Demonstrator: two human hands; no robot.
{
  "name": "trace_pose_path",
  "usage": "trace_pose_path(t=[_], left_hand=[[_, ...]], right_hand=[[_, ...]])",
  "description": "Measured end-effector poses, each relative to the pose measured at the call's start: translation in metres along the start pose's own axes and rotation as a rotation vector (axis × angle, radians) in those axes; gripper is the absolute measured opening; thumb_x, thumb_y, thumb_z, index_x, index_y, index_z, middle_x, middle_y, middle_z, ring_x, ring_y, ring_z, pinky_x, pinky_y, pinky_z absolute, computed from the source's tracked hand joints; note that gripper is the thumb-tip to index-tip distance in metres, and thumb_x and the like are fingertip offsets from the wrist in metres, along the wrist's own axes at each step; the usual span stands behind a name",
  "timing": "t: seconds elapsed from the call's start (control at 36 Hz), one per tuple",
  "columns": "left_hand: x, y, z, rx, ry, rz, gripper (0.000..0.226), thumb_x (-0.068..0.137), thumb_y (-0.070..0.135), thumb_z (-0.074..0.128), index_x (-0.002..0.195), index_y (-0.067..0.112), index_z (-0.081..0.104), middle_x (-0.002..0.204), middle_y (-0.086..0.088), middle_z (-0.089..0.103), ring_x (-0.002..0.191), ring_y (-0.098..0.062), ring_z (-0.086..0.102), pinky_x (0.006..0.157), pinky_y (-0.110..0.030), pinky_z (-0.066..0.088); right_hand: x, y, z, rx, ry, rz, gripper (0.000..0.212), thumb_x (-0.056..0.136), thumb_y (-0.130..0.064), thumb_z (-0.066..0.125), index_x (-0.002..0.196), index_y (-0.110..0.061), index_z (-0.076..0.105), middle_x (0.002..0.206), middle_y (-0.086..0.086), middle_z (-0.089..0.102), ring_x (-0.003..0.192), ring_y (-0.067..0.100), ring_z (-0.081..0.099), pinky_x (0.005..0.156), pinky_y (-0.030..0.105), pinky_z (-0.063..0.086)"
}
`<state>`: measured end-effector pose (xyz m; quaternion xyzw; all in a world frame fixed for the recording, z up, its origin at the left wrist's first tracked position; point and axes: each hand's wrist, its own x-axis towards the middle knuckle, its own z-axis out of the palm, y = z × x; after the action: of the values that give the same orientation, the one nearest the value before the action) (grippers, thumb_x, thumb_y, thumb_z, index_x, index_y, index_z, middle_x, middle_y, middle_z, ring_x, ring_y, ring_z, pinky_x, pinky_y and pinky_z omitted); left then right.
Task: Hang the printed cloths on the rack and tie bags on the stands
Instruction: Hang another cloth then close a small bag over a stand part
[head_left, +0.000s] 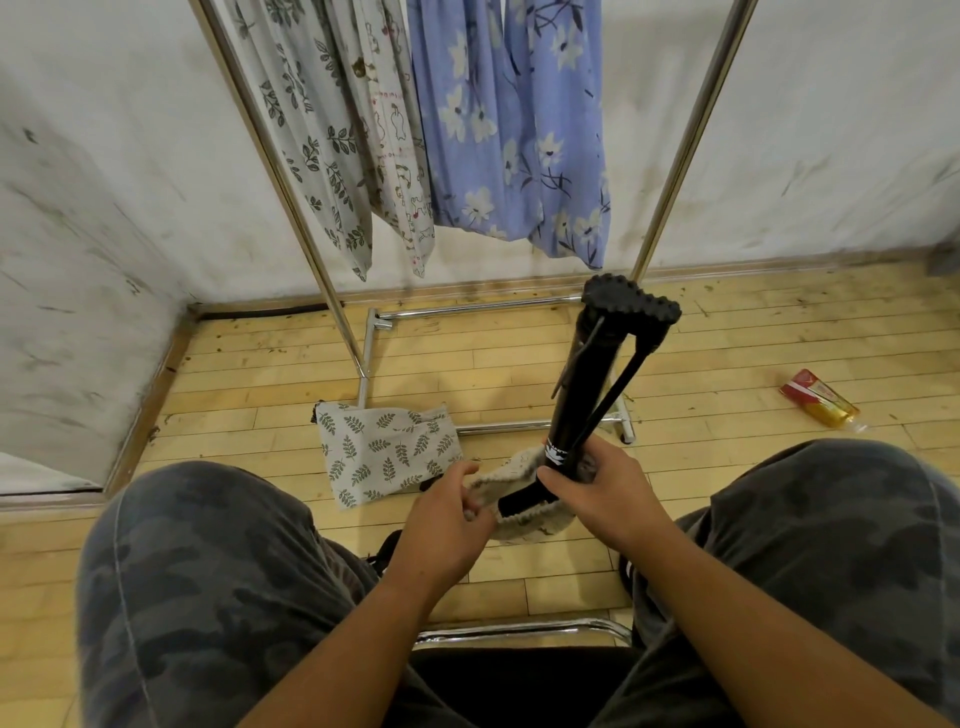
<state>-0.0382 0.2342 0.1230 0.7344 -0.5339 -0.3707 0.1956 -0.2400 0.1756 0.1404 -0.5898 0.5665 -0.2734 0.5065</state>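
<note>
Low in the centre of the frame, the right hand (602, 493) grips the folded black stand (592, 384) near its lower end, which sits inside a small beige bag (527, 522). The left hand (447, 525) pinches the bag's mouth. The stand leans away and looks top-heavy, so a slack grip could let it tip out, or the mouth could slip from the pinch before tying. A leaf-print bag (384, 452) lies on the floor just beyond.

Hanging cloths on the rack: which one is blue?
The rightmost cloth, blue with white flowers; the leaf-print cloth and the cartoon-print cloth left of it are pale grey and cream.
</note>
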Motion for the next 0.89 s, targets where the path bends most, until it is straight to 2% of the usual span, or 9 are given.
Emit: trace_pose_path(t=[0.11, 0.17, 0.31, 0.36, 0.44, 0.53, 0.67, 0.81, 0.89], left_hand=[[-0.001, 0.004, 0.000, -0.017, -0.007, -0.038, 0.069, 0.094, 0.027, 0.069, 0.156, 0.027, 0.038, 0.090, 0.010, 0.066, 0.080, -0.002, 0.063, 0.067, -0.016, 0.046], [-0.001, 0.004, -0.001, 0.007, -0.002, -0.074, 0.066, 0.094, 0.026, 0.069, 0.154, 0.023, 0.042, 0.080, 0.009, 0.067, 0.071, -0.001, 0.063, 0.058, -0.013, 0.044], [0.001, 0.002, -0.006, 0.080, -0.013, -0.084, 0.024, 0.095, 0.026, 0.067, 0.116, 0.025, 0.077, 0.081, 0.017, 0.067, 0.067, 0.003, 0.064, 0.054, -0.010, 0.048], [0.002, -0.001, -0.005, 0.071, -0.024, -0.071, 0.013, 0.095, 0.029, 0.069, 0.101, 0.031, 0.080, 0.082, 0.016, 0.071, 0.066, 0.001, 0.067, 0.057, -0.013, 0.052], [0.002, -0.001, -0.005, 0.046, 0.001, -0.043, 0.014, 0.097, 0.030, 0.068, 0.087, 0.037, 0.074, 0.077, 0.016, 0.070, 0.066, 0.000, 0.066, 0.057, -0.013, 0.051], [0.002, 0.002, -0.005, 0.047, 0.067, 0.013, 0.014, 0.100, 0.027, 0.064, 0.088, 0.030, 0.070, 0.079, 0.020, 0.060, 0.070, 0.004, 0.057, 0.061, -0.010, 0.044], [0.004, -0.005, -0.001, -0.007, 0.068, 0.044, 0.009, 0.106, 0.032, 0.054, 0.103, 0.028, 0.062, 0.109, 0.011, 0.047, 0.095, -0.001, 0.052, 0.081, -0.017, 0.042], [0.007, -0.007, -0.001, -0.067, 0.135, -0.004, 0.011, 0.110, 0.030, 0.045, 0.104, 0.031, 0.054, 0.098, 0.013, 0.062, 0.087, -0.002, 0.059, 0.060, -0.013, 0.044], [0.006, -0.006, -0.004, -0.110, 0.158, 0.011, 0.012, 0.110, 0.027, 0.044, 0.107, 0.031, 0.054, 0.093, 0.014, 0.065, 0.082, -0.001, 0.062, 0.057, -0.010, 0.045]], right_hand=[[-0.001, -0.001, 0.000, -0.020, -0.007, -0.007, 0.029, 0.090, -0.022, 0.079, 0.115, -0.033, 0.071, 0.106, -0.019, 0.072, 0.104, -0.011, 0.063, 0.074, 0.003, 0.049], [-0.001, -0.001, 0.000, -0.012, -0.010, -0.005, 0.030, 0.088, -0.020, 0.080, 0.113, -0.034, 0.070, 0.105, -0.019, 0.072, 0.101, -0.013, 0.063, 0.073, 0.003, 0.050], [0.000, -0.001, 0.001, -0.044, -0.057, 0.007, 0.034, 0.087, -0.021, 0.081, 0.118, -0.031, 0.070, 0.110, -0.021, 0.069, 0.108, -0.003, 0.063, 0.081, 0.009, 0.051], [0.002, 0.000, 0.002, -0.076, -0.061, 0.010, 0.036, 0.087, -0.021, 0.081, 0.120, -0.028, 0.071, 0.113, -0.018, 0.070, 0.111, 0.001, 0.063, 0.091, 0.019, 0.052], [0.004, 0.001, 0.001, -0.114, -0.067, 0.007, 0.031, 0.086, -0.019, 0.081, 0.114, -0.028, 0.073, 0.109, -0.014, 0.073, 0.108, 0.004, 0.065, 0.096, 0.030, 0.056], [0.004, 0.001, -0.001, -0.130, -0.073, -0.014, 0.024, 0.085, -0.018, 0.080, 0.107, -0.027, 0.074, 0.101, -0.010, 0.075, 0.101, 0.005, 0.068, 0.092, 0.035, 0.059], [0.001, -0.001, -0.001, -0.087, -0.037, -0.003, 0.019, 0.086, -0.018, 0.081, 0.103, -0.024, 0.076, 0.095, -0.010, 0.076, 0.095, 0.002, 0.069, 0.087, 0.032, 0.061], [0.000, -0.001, -0.003, -0.011, -0.021, 0.014, 0.031, 0.088, -0.019, 0.080, 0.116, -0.029, 0.073, 0.101, -0.013, 0.075, 0.099, -0.003, 0.069, 0.083, 0.020, 0.060], [0.000, 0.000, -0.004, 0.022, -0.028, 0.022, 0.032, 0.088, -0.020, 0.078, 0.117, -0.034, 0.072, 0.105, -0.010, 0.076, 0.102, 0.003, 0.071, 0.084, 0.024, 0.062]])
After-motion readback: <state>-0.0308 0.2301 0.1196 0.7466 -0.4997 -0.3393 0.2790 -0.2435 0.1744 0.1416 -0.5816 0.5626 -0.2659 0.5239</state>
